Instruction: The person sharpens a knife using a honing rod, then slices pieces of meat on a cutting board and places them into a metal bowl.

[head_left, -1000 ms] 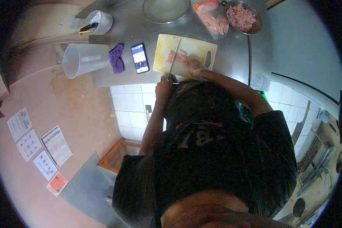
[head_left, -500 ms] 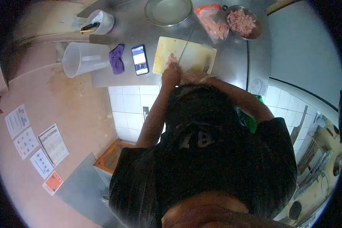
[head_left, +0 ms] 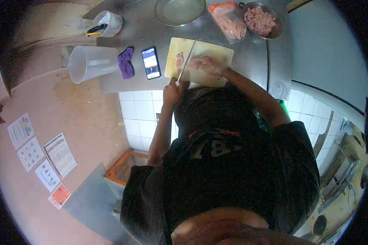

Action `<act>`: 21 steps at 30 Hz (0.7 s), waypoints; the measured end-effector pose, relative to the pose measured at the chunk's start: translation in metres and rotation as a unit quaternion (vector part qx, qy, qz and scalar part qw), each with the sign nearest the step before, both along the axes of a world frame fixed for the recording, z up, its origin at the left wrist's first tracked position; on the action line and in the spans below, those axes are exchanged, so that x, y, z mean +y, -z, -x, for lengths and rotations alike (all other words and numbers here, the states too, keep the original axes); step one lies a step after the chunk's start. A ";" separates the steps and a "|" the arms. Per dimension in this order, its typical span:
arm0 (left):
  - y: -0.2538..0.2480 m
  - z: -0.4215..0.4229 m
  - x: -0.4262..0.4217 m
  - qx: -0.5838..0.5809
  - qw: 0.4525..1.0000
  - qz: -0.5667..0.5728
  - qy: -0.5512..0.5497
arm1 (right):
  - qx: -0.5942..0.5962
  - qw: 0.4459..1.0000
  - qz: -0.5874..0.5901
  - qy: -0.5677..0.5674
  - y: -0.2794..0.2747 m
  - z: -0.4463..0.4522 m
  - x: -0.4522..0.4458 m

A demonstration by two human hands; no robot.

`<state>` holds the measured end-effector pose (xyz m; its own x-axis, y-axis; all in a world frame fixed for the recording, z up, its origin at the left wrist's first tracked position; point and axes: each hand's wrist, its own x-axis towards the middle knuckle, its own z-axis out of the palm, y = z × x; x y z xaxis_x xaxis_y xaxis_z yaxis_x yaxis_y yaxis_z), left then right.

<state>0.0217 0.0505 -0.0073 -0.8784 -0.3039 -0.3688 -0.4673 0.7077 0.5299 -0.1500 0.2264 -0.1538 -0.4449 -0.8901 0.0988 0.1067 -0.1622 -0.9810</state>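
My left hand (head_left: 173,92) is wrapped round the handle of a long knife (head_left: 187,60) at the near edge of the cutting board (head_left: 217,51). The blade lies across the board, pointing away from me. To its left sits a small piece of raw meat (head_left: 179,60); a longer strip of raw meat (head_left: 196,62) lies to its right. My right hand (head_left: 215,67), blurred and apparently in a clear glove, grips the right end of that strip with its fingers pressed together.
Behind the board are a round metal pan (head_left: 180,11), a bag of meat (head_left: 229,22) and a bowl of cut meat (head_left: 260,21). Leftward lie a phone (head_left: 151,63), a purple cloth (head_left: 126,63), a plastic jug (head_left: 90,64) and a tub (head_left: 110,23).
The left hand reached over the board by the small meat, then drew back toward the near edge with the knife. The right hand moved away from my body, onto the strip.
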 end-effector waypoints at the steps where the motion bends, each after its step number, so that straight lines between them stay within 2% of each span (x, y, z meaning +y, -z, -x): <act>1: 0.002 -0.003 0.002 0.000 1.000 0.001 0.001 | 0.029 0.986 -0.164 -0.004 -0.001 0.002 -0.001; 3: 0.014 -0.012 0.004 -0.019 0.998 0.059 0.005 | 0.057 0.945 -0.323 -0.007 -0.015 0.004 -0.001; 4: 0.028 -0.018 -0.001 -0.038 0.997 0.062 -0.002 | 0.202 0.879 -0.431 -0.023 -0.054 0.000 0.000; 6: 0.018 -0.014 -0.004 -0.078 0.993 0.088 -0.005 | 0.337 0.782 -0.523 -0.040 -0.101 0.001 0.002; 8: 0.016 -0.011 -0.007 -0.125 0.985 0.118 -0.016 | 0.357 0.755 -0.549 -0.039 -0.119 0.005 0.006; 9: 0.013 -0.008 -0.006 -0.124 0.985 0.118 -0.015 | 0.357 0.754 -0.551 -0.037 -0.107 0.006 0.008; 11: 0.005 -0.007 -0.003 -0.127 0.983 0.135 0.003 | 0.445 0.788 -0.417 0.085 -0.071 0.006 0.010; 12: 0.005 -0.005 -0.003 -0.125 0.983 0.136 0.003 | 0.445 0.788 -0.416 0.087 -0.079 0.010 0.007; 14: 0.009 0.000 0.002 -0.138 0.983 0.116 0.033 | 0.394 0.737 -0.542 -0.081 -0.107 0.016 0.003; 15: 0.010 0.007 0.008 -0.138 0.983 0.117 0.034 | 0.394 0.738 -0.543 -0.080 -0.103 0.012 0.004; 17: 0.018 0.034 0.022 -0.158 0.981 0.107 0.017 | 0.444 0.736 -0.510 -0.027 -0.085 -0.003 0.008; 18: 0.025 0.045 0.028 -0.083 0.992 0.082 0.041 | 0.461 0.734 -0.499 -0.009 -0.077 -0.011 0.010; 19: 0.037 0.056 0.031 -0.008 0.996 0.055 0.063 | 0.491 0.751 -0.437 -0.065 -0.072 -0.021 0.012; 20: 0.061 0.071 0.028 -0.008 0.997 0.055 0.061 | 0.505 0.757 -0.405 -0.092 -0.066 -0.026 0.015; 21: 0.093 0.087 0.021 0.020 0.990 0.076 0.121 | 0.518 0.761 -0.371 -0.119 -0.060 -0.031 0.017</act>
<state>-0.0653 0.0718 -0.1001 -0.9452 -0.1321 -0.2985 -0.2552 0.8693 0.4233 -0.1186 0.2437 -0.0943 -0.2883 -0.9149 -0.2827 -0.8473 0.3813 -0.3698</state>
